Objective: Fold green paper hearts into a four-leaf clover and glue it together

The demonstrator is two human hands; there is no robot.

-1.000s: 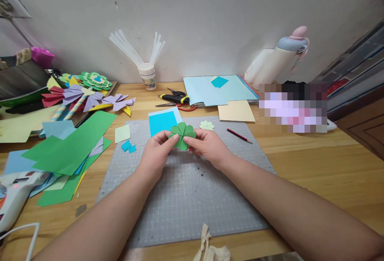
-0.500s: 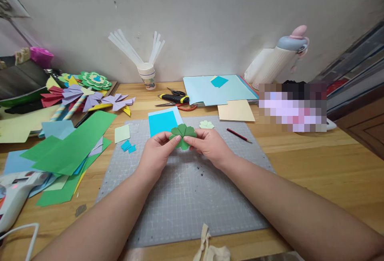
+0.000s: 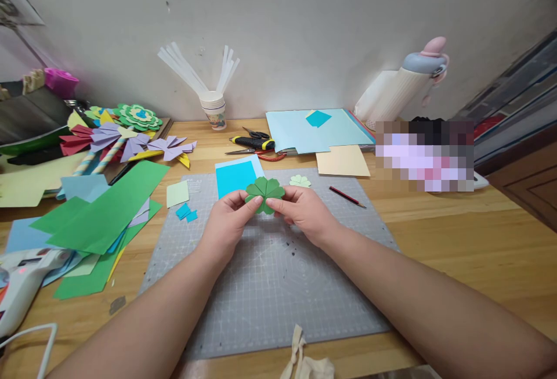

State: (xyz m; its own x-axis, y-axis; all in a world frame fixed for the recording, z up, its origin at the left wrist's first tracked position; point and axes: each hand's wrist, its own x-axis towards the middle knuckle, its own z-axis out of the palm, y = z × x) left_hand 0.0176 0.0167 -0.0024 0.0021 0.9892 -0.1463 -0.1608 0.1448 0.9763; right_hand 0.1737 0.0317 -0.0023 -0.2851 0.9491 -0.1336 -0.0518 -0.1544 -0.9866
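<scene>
A dark green paper flower [image 3: 264, 188] with heart-shaped petals and crease lines is held up between both hands, above the grey cutting mat [image 3: 278, 286]. My left hand [image 3: 230, 217] pinches its lower left side, thumb on the front. On its right side my right hand [image 3: 304, 209] pinches it too, the thumb near the centre. Behind the right hand a pale green paper flower [image 3: 300, 180] lies at the mat's back edge. Blue paper sheets [image 3: 236, 177] lie just behind my left hand.
Green paper sheets [image 3: 108, 210] and a glue gun [image 3: 26, 280] lie at left. A pencil [image 3: 347, 197] is on the mat's right. Scissors [image 3: 256, 151], a cutter [image 3: 251, 143] and a paper cup with white strips [image 3: 213, 109] stand or lie at the back. A bottle [image 3: 400, 91] leans right.
The green flower has tilted slightly, so its upper petals show more fully. Both hands keep their hold in nearly the same place.
</scene>
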